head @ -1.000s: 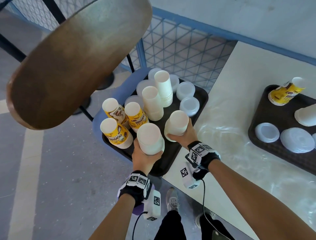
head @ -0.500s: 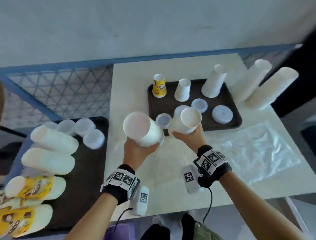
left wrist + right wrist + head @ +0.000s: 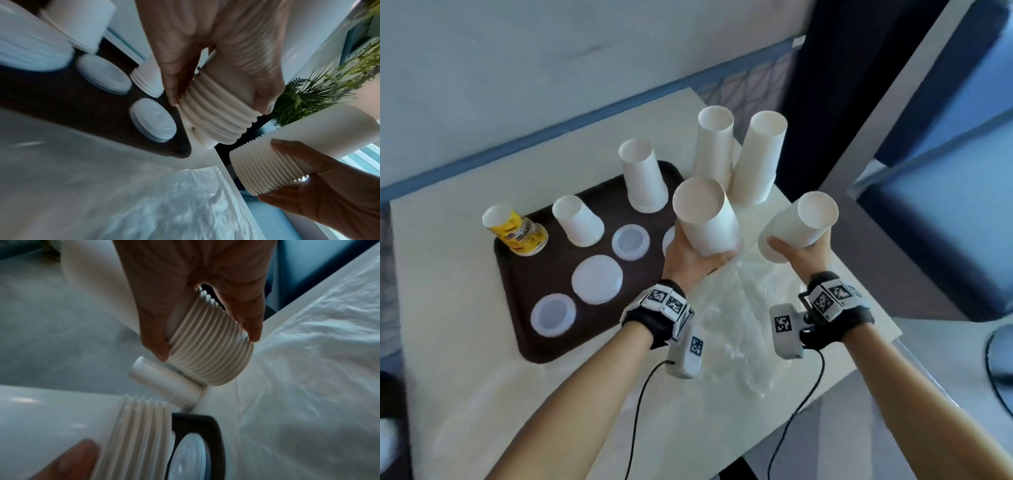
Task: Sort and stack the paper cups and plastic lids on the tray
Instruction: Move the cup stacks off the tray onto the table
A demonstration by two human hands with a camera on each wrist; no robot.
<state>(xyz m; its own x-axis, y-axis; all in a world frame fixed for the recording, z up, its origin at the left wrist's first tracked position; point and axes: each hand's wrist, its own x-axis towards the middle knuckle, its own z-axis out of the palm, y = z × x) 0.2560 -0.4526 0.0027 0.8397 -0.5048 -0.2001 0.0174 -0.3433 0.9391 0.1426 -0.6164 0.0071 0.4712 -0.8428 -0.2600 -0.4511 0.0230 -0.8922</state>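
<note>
- While the table [image 3: 465, 359] is viewed from above, a nested stack of white cups, the left stack [image 3: 705, 219], is gripped near its rims by the left hand [image 3: 690, 260], bases pointing up.
- In the left wrist view, fingers and thumb are seen curled round the ribbed band of rims of this stack, which is held in the air above the near right corner of the tray [image 3: 524, 274].
- A second nested stack, the right stack [image 3: 799, 228], is gripped by the right hand [image 3: 803, 255] at its rim end and is tilted, base up and to the right.
- In the right wrist view, the thumb and fingers are seen closed round the many stacked rims; the stack is held over the plastic sheet [image 3: 739, 325], to the right of the tray.
- The two held stacks are near each other but apart.
- On the tray, a yellow cup [image 3: 520, 229] is set upside down at the far left, with a short white stack [image 3: 578, 221] just right of it and a taller one [image 3: 643, 176] at the far right corner.
- Lids are laid on the tray: a clear lid [image 3: 630, 241] near the middle, a large lid [image 3: 596, 279] nearer, and a ringed lid [image 3: 553, 315] at the near left; one more lid [image 3: 668, 240] is partly hidden behind the left hand.
- Two tall stacks [image 3: 715, 150] [image 3: 756, 161] are stood on the table beyond the tray's far right corner, touching or nearly so.
- Black bands with printed markers are worn on both wrists.
</note>
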